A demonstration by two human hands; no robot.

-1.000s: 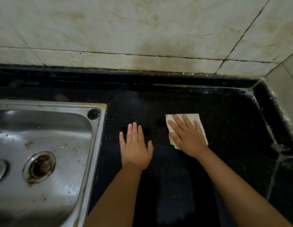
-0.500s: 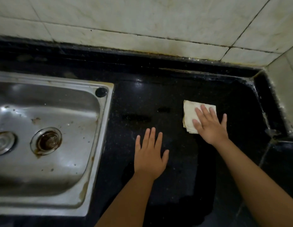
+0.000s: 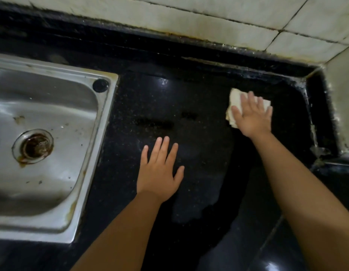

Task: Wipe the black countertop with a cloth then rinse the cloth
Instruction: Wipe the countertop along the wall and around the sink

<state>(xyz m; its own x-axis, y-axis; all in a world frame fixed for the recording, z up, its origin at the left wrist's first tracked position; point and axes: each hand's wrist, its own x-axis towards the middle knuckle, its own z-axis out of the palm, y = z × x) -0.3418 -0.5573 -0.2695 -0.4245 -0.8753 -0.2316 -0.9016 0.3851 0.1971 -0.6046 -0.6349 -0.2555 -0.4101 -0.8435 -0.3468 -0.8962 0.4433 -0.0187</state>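
I am pressing my flat, open right hand (image 3: 252,116) on the folded cream cloth (image 3: 234,99), keeping even pressure across the black stone counter (image 3: 199,94); my left hand (image 3: 160,169) is bracing, fingers spread.

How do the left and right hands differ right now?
The right hand presses flat on the cloth; the left hand rests bare on the countertop. The right hand reaches toward the back corner; the left hand sits nearer, closer to the sink. Both are palm down with fingers straight.
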